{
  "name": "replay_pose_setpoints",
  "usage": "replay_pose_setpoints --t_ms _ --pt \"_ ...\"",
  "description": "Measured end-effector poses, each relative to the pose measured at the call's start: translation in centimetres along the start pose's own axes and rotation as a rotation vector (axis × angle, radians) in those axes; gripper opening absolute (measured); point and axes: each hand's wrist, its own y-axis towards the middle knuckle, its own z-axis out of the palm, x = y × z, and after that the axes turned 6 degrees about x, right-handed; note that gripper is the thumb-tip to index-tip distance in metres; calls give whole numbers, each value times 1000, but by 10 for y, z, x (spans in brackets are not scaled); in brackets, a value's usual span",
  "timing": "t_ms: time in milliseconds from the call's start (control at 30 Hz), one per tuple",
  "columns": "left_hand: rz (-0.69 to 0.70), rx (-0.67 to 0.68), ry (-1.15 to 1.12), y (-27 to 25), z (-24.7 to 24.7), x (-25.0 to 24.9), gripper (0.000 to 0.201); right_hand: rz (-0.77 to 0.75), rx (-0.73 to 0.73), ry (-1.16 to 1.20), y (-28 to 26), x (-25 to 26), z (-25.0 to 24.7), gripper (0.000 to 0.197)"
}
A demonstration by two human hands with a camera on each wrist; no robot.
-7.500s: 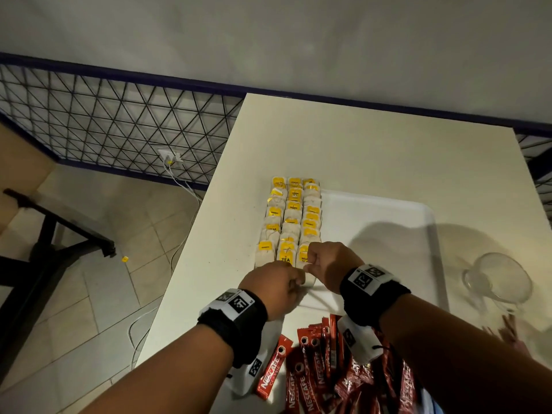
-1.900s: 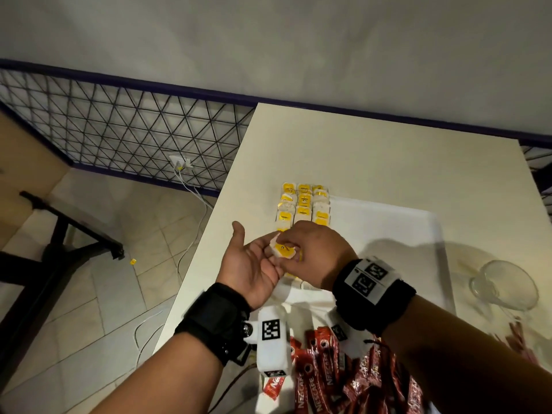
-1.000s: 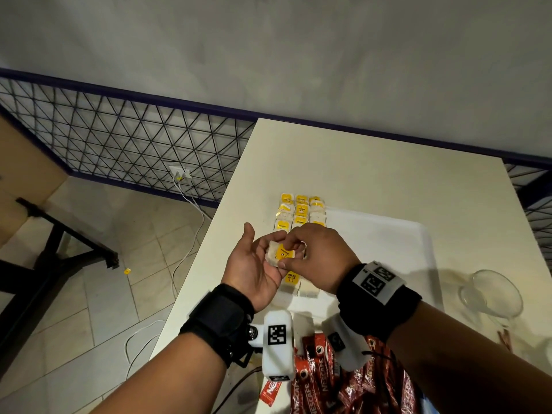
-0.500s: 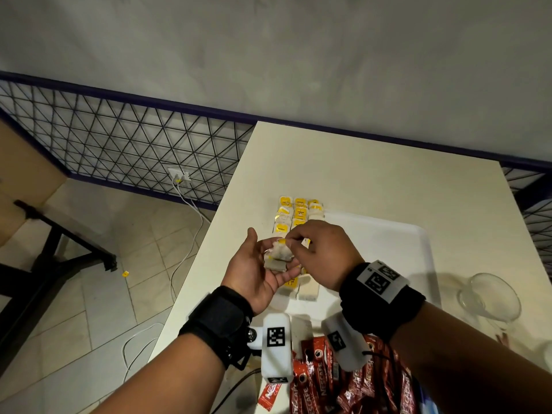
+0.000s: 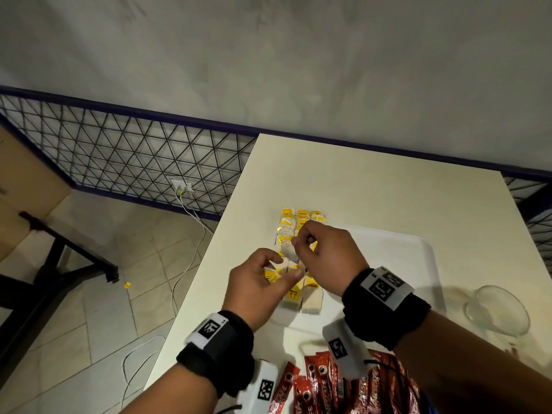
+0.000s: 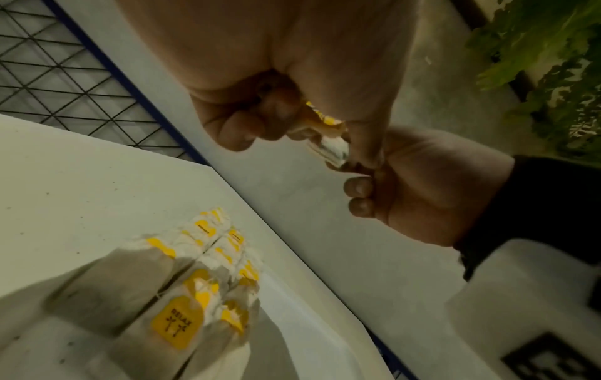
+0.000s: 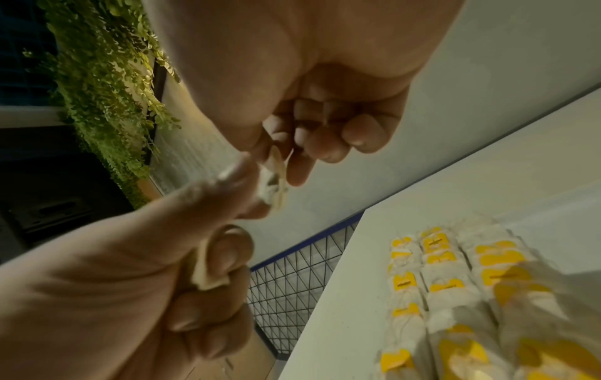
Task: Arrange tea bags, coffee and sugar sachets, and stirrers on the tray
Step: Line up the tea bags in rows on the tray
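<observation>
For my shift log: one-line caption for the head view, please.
Both hands, left hand and right hand, hold tea bags above the yellow-tagged rows on the white tray.

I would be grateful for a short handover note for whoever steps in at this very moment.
Left hand: grips a small stack of white paper tea bags with yellow tags above the tray.
Right hand: pinches one white tea bag just above that stack.
Tray: white rectangular plastic tray on the cream table; three rows of laid tea bags run along its left edge.
Off the tray: red coffee sachets piled at the near table edge; clear glass at right.
Done: most tea bags laid.
Left: place the held bags, then the coffee. Sugar and stirrers are not clearly identifiable.
</observation>
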Motion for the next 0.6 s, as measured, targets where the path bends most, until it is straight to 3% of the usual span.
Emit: replay_pose_setpoints --t_ms 67,167,267,367,467,600 --pt "4 -4 144 2 3 -5 29 10 31 39 -1 5 3 17" --pt "102 -38 181 5 7 -6 19 -25 91 79 -4 11 3 18" --pt "55 12 -45 9 4 -2 23 -76 125 104 -5 10 -2 19" --pt "-89 129 -323 11 -3 -3 28 -108 41 141 -5 2 -6 10" --pt "-151 242 -464 9 -9 -7 36 -78 98 210 -6 -2 -6 20" --pt "-267 233 -664 10 -10 -11 31 -48 162 198 -5 -1 -4 23"
